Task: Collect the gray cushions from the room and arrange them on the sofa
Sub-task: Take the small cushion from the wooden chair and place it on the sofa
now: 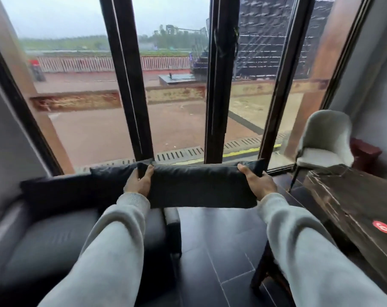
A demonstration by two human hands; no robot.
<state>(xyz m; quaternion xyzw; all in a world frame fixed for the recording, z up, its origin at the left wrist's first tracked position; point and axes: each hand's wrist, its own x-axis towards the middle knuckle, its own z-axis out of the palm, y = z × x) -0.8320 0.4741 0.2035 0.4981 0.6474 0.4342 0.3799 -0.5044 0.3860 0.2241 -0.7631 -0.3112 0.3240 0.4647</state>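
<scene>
A: So, where's the dark gray rectangular fabric cushion (201, 187)?

B: Held in the air over the dark tiled floor (221, 240), right of the gray leather sofa (44, 235).

A: Grip?

B: Left hand (139, 182) and right hand (258, 185) each clamp one end.

The fingers of both hands, the left hand (140, 182) and the right hand (257, 182), are tucked behind the cushion (201, 188), so only thumbs and knuckles show, and both sleeves run off the frame's bottom edge. At eight o'clock the sofa (55, 235) is smeared by motion blur and cut by the left and bottom edges, with a second dark cushion (61, 191) partly hidden behind the left hand. At four o'clock the counter (354, 200) leaves the right edge, and its red sticker (382, 227) is too blurred to read.
</scene>
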